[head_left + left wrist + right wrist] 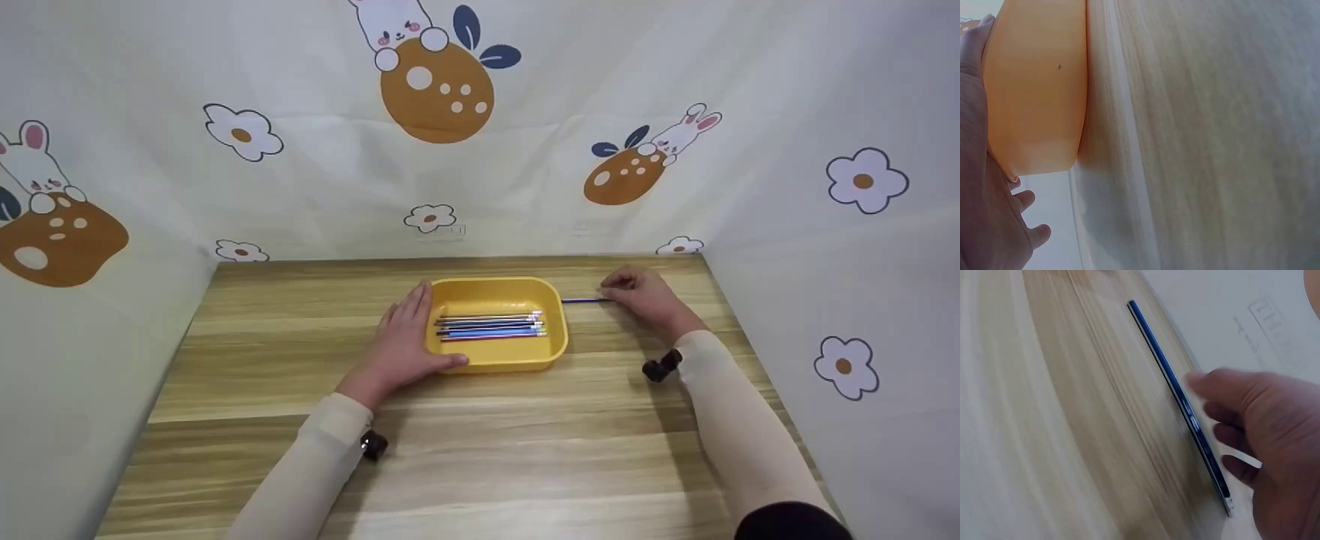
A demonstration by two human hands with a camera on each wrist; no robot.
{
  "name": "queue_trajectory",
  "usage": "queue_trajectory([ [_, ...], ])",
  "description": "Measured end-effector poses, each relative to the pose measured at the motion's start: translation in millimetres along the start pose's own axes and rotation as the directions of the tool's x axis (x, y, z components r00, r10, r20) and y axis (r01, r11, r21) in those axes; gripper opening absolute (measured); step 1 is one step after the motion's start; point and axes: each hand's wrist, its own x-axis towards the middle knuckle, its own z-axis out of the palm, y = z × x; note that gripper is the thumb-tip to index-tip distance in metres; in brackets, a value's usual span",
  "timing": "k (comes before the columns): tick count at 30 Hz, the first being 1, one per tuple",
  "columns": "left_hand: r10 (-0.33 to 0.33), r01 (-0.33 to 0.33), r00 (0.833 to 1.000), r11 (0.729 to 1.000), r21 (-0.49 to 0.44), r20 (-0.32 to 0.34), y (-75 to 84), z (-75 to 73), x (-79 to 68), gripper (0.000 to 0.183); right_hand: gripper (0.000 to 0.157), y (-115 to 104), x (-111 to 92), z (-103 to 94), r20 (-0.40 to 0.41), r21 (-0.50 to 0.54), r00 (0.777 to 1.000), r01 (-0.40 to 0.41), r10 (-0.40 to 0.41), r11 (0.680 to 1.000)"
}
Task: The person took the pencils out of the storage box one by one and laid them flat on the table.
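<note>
On the wooden table stands a yellow plastic basin [495, 361], and several pencils [491, 328] lie side by side in it, their eraser ends to the right. My left hand [401, 341] rests along the basin's left end, fingers straight at the back-left corner and thumb on the front rim. In the left wrist view the palm lies against the basin's wall [1039, 95]. To the right of the basin, a dark blue pencil [1176, 391] lies on the table. Close over its eraser end is my right hand [1275, 422], fingers loosely bent and nothing between them.
A pale cloth [315, 187] printed with rabbits and flowers hangs behind the table and along both sides. The table's back edge [360, 260] runs just behind the basin. Small black cameras [373, 445] are strapped at both wrists.
</note>
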Motion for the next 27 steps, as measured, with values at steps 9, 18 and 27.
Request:
queue_trajectory([
  [9, -0.009, 0.009, 1.0, 1.0, -0.012, -0.003, 0.3, 0.6, -0.3, 0.146, 0.024, -53.6, -15.6, 30.4, -0.159, 0.129, 0.973, 0.189, -0.168, 0.973],
  [18, 0.008, -0.008, 1.0, 1.0, -0.017, -0.006, 1.6, -1.9, -0.7, 0.144, 0.012, -109.7, -27.9, 63.9, -0.147, 0.177, 0.927, 0.368, -0.345, 0.913],
  [27, -0.004, 0.004, 1.0, 1.0, -0.016, 0.001, 1.6, -2.0, -0.8, 0.145, 0.013, -136.6, -33.4, 92.8, 0.008, 0.16, 0.923, 0.379, -0.385, 0.912],
])
